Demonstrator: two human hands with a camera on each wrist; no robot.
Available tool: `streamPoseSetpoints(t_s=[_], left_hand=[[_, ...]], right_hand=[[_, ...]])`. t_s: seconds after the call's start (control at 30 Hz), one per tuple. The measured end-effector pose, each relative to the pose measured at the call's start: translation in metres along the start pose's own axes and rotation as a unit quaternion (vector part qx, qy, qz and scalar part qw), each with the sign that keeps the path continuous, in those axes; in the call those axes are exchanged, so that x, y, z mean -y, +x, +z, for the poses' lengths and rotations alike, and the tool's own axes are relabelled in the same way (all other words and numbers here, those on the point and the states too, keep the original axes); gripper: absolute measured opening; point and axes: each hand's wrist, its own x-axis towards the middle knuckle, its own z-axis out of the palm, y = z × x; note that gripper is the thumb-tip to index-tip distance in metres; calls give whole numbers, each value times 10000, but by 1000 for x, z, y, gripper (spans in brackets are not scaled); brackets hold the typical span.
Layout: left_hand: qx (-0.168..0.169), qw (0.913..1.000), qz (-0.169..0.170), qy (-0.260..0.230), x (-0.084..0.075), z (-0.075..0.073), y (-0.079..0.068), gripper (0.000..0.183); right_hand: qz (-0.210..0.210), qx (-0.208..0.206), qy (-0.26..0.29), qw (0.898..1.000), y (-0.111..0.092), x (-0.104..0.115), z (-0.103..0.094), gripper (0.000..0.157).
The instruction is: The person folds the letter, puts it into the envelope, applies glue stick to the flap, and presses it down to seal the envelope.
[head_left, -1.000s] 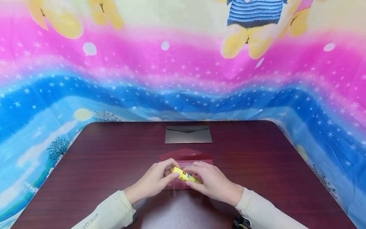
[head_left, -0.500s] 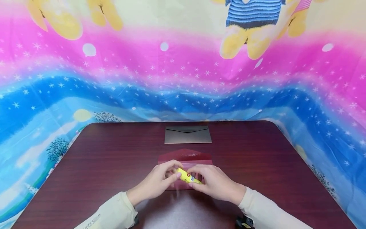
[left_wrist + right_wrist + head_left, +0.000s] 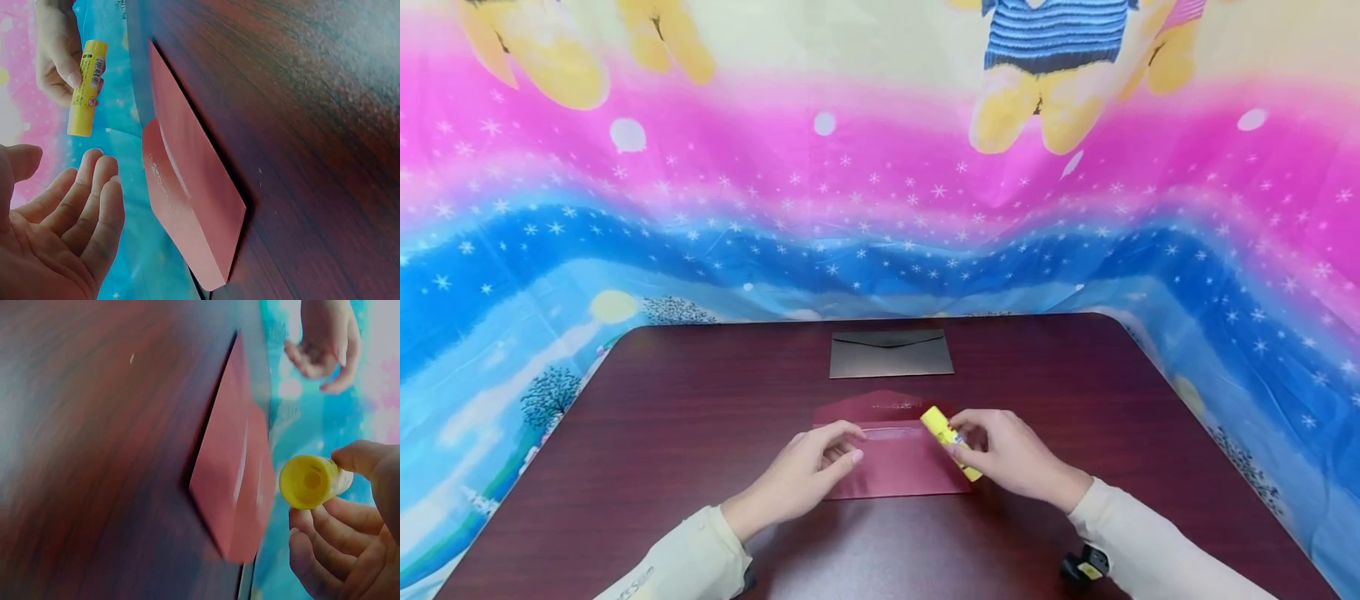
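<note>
A yellow glue stick (image 3: pixel 936 423) is pinched between the thumb and fingers of my right hand (image 3: pixel 1022 454), slanting over the right part of a red envelope (image 3: pixel 902 473). Its printed label (image 3: pixel 94 72) shows in the left wrist view, and one round end (image 3: pixel 303 482) faces the right wrist camera. The envelope lies on the table with its pointed flap (image 3: pixel 872 404) unfolded toward the far side. My left hand (image 3: pixel 805 471) hovers over the envelope's left edge, fingers loosely bent and apart from the thumb, holding nothing.
Behind the red envelope, a grey envelope (image 3: pixel 891 358) lies near the far edge of the dark wooden table (image 3: pixel 715 392). A colourful printed cloth (image 3: pixel 880 192) hangs around the table's back and sides.
Both hands were on the glue stick over the envelope. The left hand has let go of it, and the right hand has moved right with it, tilting it more upright in the head view.
</note>
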Motion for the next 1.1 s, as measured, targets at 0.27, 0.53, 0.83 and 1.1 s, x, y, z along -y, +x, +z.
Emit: streamPoseSetpoints(t_s=[0.27, 0.53, 0.83, 1.1], left_hand=[[-91, 9998, 17, 158, 2, 3, 0, 18], [-160, 9992, 108, 343, 5, 6, 0, 19], [-316, 9915, 177, 1251, 10, 8, -2, 21], [-369, 9865, 240, 1578, 14, 8, -3, 22]], right_hand=[[612, -462, 152, 9969, 5, -39, -22, 31], [1116, -440, -35, 9928, 7, -81, -44, 35], [1494, -260, -173, 9883, 3, -111, -63, 44], [1790, -292, -318, 9829, 1, -128, -74, 44]])
